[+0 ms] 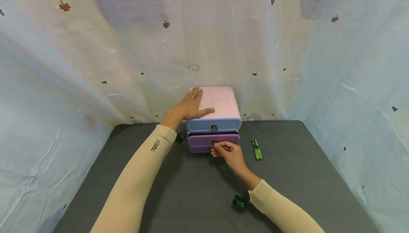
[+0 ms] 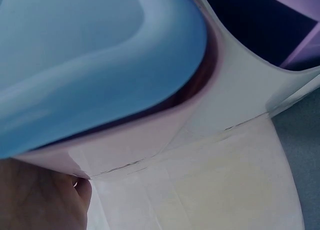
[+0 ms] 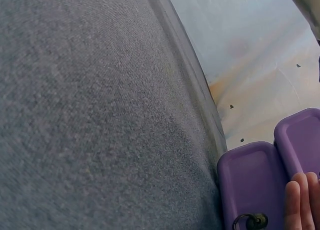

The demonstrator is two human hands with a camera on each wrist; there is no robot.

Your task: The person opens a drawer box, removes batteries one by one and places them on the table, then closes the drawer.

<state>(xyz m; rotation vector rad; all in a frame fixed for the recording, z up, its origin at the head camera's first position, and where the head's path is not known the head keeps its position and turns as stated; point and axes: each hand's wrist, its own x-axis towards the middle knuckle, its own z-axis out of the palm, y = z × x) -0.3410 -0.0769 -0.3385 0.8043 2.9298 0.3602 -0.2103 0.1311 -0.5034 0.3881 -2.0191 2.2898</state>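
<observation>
A small two-drawer box with a pink top [image 1: 220, 100] stands toward the back of the table. Its upper drawer has a blue front [image 1: 199, 125] and sits in the body. The purple lower drawer [image 1: 198, 142] is pulled out a little, with a dark gap above its front; its inside shows in the left wrist view. My left hand [image 1: 190, 106] lies on the box's top, thumb spread toward the front. With my right hand [image 1: 230, 154], I pinch the ring pull [image 1: 213, 144] of the purple drawer. In the right wrist view, fingertips [image 3: 293, 200] overlap the drawer fronts.
Several green-and-yellow batteries [image 1: 258, 154] lie right of the box on the dark grey table [image 1: 287, 190]. Another ring pull [image 1: 213, 128] hangs on the blue drawer. Pale patterned sheeting [image 1: 217, 41] surrounds the back and sides.
</observation>
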